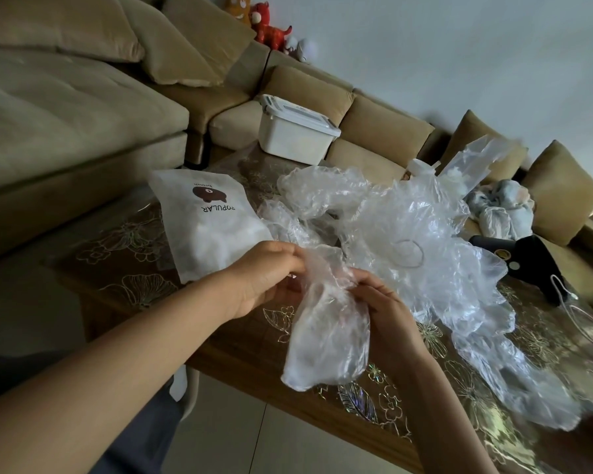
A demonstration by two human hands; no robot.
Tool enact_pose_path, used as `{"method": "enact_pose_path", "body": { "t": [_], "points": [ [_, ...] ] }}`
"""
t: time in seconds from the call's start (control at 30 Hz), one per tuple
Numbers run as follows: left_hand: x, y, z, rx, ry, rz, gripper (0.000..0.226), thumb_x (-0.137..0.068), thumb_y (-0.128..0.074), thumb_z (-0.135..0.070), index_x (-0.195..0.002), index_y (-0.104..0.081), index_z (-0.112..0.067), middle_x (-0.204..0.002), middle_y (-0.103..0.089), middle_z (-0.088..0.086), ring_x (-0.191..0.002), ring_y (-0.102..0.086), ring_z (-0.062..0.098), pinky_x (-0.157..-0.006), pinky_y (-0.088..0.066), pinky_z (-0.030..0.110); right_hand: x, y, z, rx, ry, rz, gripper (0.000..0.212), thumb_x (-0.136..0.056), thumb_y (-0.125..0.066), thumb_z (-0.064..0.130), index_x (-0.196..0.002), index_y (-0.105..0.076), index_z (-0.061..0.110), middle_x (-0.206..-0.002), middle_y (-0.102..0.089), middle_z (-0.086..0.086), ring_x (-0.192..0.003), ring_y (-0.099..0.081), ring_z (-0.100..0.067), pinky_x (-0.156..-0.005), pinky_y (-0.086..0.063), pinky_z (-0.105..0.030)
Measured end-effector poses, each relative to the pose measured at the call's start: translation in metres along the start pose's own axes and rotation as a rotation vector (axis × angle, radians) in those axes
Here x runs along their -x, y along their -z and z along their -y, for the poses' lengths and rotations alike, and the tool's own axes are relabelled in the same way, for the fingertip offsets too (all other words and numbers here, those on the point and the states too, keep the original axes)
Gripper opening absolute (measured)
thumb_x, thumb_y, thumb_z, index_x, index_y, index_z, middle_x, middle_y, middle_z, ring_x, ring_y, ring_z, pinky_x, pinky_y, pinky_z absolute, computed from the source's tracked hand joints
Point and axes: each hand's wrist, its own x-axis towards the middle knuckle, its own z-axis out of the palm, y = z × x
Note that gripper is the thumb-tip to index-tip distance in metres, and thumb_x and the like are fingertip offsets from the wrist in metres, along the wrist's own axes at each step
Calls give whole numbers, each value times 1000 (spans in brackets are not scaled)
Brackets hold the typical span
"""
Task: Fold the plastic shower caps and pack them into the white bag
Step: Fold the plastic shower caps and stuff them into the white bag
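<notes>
Both hands hold one clear plastic shower cap (pixel 326 340) above the table's near edge; it hangs down bunched and crumpled. My left hand (pixel 266 275) pinches its top from the left, and my right hand (pixel 380 309) grips it from the right. The white bag (pixel 209 224), printed with a brown bear and the word POPULAR, lies flat on the table just left of my left hand and looks partly filled. A loose heap of more clear shower caps (pixel 415 241) spreads across the table behind and to the right of my hands.
The table (pixel 240 340) has a glossy cover with a gold flower pattern. A white lidded box (pixel 295 131) stands at its far edge. A black device (pixel 524 261) with a white cable lies at the right, and a bundled cloth (pixel 504 210) sits beyond it. A beige sofa surrounds the table.
</notes>
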Motion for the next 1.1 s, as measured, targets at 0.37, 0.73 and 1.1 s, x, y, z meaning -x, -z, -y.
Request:
{"method": "enact_pose_path", "body": {
  "t": [0.37, 0.73, 1.1],
  "points": [
    [11, 0, -5, -71, 210, 347, 25, -80, -68, -28, -99, -64, -11, -92, -67, 7, -86, -62, 21, -86, -50, 39, 1, 3, -5, 227, 133, -27, 55, -95, -34, -5, -65, -71, 22, -73, -51, -14, -59, -41, -19, -52, -33, -25],
    [5, 1, -5, 76, 147, 104, 1, -87, -60, -6, -86, -60, -6, -72, -67, 5, -63, -64, 14, -55, -54, 20, 31, 3, -14, 1447, 829, -39, 80, -72, -69, 16, -140, -30, 33, -149, -20, 0, -139, -17, -16, -112, -22, -39],
    [1, -12, 9, 64, 50, -1, 26, -88, -53, 3, -114, -57, 0, -100, -63, 18, -74, -61, 21, -57, -54, 27, 27, -14, -19, 926, 566, -191, 31, -79, -49, 52, -74, -67, 27, -85, -60, 24, -86, -53, -9, -77, -43, -38]
  ]
}}
